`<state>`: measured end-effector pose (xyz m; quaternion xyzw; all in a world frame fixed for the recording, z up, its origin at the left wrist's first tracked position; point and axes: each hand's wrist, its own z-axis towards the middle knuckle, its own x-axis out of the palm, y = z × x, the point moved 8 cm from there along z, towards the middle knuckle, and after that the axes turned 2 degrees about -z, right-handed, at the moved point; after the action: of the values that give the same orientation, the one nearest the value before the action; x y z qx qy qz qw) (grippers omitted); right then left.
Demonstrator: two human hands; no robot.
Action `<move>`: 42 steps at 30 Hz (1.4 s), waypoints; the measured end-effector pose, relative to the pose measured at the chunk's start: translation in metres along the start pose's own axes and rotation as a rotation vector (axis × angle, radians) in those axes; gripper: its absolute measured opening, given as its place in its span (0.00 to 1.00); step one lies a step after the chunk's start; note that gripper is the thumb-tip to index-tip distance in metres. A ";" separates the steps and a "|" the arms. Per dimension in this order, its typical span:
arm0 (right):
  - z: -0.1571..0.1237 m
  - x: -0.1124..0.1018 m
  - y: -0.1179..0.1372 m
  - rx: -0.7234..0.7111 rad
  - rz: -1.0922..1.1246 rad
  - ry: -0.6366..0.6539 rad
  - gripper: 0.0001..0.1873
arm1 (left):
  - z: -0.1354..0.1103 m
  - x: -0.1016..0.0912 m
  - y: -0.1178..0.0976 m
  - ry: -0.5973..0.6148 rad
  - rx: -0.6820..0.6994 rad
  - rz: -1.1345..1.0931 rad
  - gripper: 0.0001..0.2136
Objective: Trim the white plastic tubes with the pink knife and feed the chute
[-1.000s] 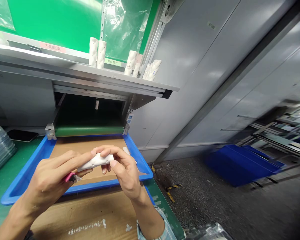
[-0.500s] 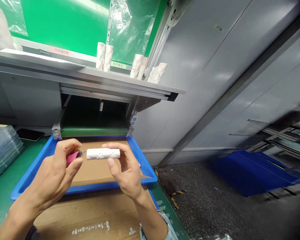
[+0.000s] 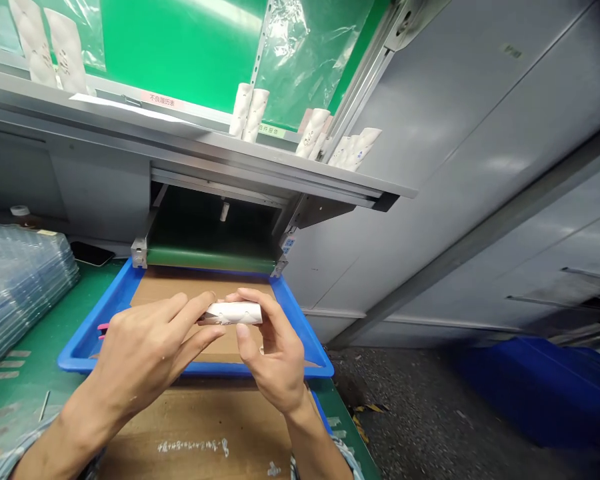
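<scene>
A small white cylindrical part (image 3: 236, 313) is held level over the blue tray (image 3: 307, 343). My right hand (image 3: 273, 357) grips it from the right with thumb below and fingers over the top. My left hand (image 3: 147, 353) is closed around a pink-handled tool (image 3: 103, 327) whose end pokes out at the left; its forefinger and thumb reach to the left end of the white part. The tool's tip is hidden by the fingers.
Cardboard (image 3: 190, 433) lies in front of the tray, and another sheet lines the tray. A green conveyor belt (image 3: 210, 260) ends behind the tray. Several white parts (image 3: 247, 113) stand on the shelf (image 3: 280, 167) above. Clear plastic trays (image 3: 20, 280) are stacked at the left, near a phone (image 3: 91, 253). Blue bins (image 3: 555, 393) sit on the floor at the right.
My left hand has closed in on the white part, so the pink tool now sticks out at the hand's left. The view has swung left and down.
</scene>
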<state>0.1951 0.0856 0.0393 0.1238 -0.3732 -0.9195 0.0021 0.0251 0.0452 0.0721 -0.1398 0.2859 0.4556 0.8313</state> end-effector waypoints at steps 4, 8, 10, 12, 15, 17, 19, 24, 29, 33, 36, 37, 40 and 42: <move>-0.001 0.000 0.002 -0.030 -0.064 0.021 0.27 | 0.000 0.001 0.000 0.022 -0.015 0.025 0.17; -0.001 0.000 0.004 -0.038 -0.080 0.022 0.28 | -0.003 0.002 0.002 0.044 -0.023 0.026 0.17; -0.001 0.000 0.005 -0.042 -0.088 0.021 0.29 | -0.003 0.003 0.002 0.047 -0.023 0.023 0.17; -0.001 0.000 0.006 -0.053 -0.099 0.021 0.29 | -0.002 0.003 0.001 0.049 -0.021 0.027 0.17; 0.000 0.000 0.008 -0.068 -0.111 0.015 0.28 | 0.000 0.004 0.000 0.051 -0.017 0.041 0.17; -0.001 -0.001 0.010 -0.073 -0.110 0.012 0.28 | 0.001 0.003 0.000 0.042 -0.011 0.050 0.17; -0.001 -0.001 0.011 -0.071 -0.101 0.013 0.29 | 0.000 0.000 -0.001 0.029 0.000 0.056 0.17; -0.001 -0.002 0.015 -0.077 -0.091 0.015 0.30 | -0.001 -0.005 -0.004 0.010 0.042 0.053 0.17; -0.003 -0.002 0.018 -0.072 -0.097 0.000 0.29 | -0.001 -0.008 -0.007 0.004 0.065 0.062 0.17; -0.006 -0.003 0.017 -0.058 -0.109 -0.009 0.29 | 0.000 -0.010 -0.009 -0.004 0.072 0.071 0.18; -0.006 -0.003 0.015 -0.046 -0.103 -0.008 0.28 | 0.000 -0.009 -0.008 -0.003 0.071 0.061 0.17; -0.006 -0.003 0.015 -0.045 -0.097 -0.008 0.28 | -0.001 -0.010 -0.007 -0.011 0.068 0.040 0.16; -0.004 -0.001 0.016 -0.056 -0.056 -0.002 0.25 | -0.001 -0.009 -0.001 -0.015 0.022 -0.124 0.14; -0.003 0.001 0.017 -0.062 -0.007 0.004 0.21 | 0.000 -0.005 0.007 0.009 -0.062 -0.304 0.14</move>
<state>0.1936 0.0714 0.0486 0.1266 -0.3440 -0.9304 0.0037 0.0173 0.0449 0.0752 -0.2090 0.2512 0.3325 0.8847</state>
